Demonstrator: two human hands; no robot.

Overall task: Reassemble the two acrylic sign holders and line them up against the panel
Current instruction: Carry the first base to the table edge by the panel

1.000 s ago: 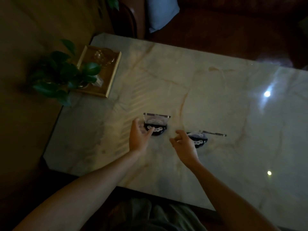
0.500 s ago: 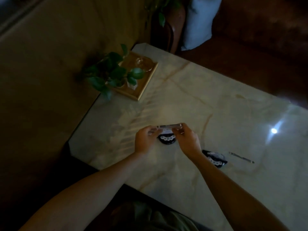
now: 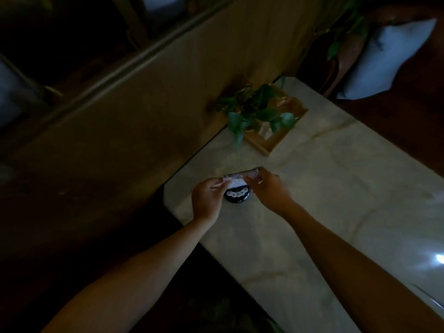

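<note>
One acrylic sign holder stands near the left edge of the marble table: a clear upright plate in a round black base with white marks. My left hand pinches the plate's left end. Its right end is gripped by my right hand. The tan panel runs along the table's left side, a short way from the holder. A thin clear strip lies at the lower right edge of view; the second base is out of view.
A wooden tray holding a green leafy plant sits against the panel beyond the holder. A white cushion lies on a dark seat at the far right. Bare marble stretches to the right of my hands.
Both hands went from open above the two bases to gripping the left holder's plate. The holder now sits closer to the table's left edge, and my view has swung left.
</note>
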